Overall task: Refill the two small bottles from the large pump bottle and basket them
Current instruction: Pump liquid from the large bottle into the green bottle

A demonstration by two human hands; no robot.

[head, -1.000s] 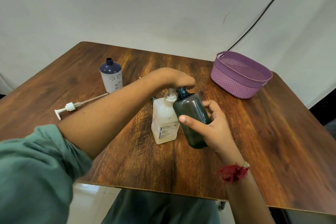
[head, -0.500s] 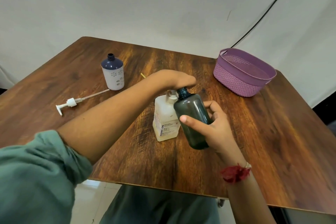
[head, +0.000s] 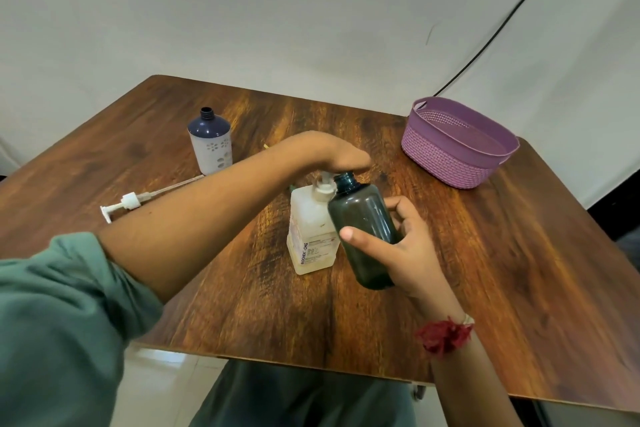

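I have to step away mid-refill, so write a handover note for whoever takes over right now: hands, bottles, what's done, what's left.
Left hand presses the pump head of the large pale translucent plastic pump bottle, standing upright.
Right hand grips the dark smoky plastic bottle, tilted, open mouth at the spout.
White plastic bottle with navy shoulder stands uncapped, far left; loose white pump lies near it.
Purple plastic basket, far right, holds neither bottle.
Done: nothing basketed; dark bottle's fill level unclear. Left: fill both, basket both.
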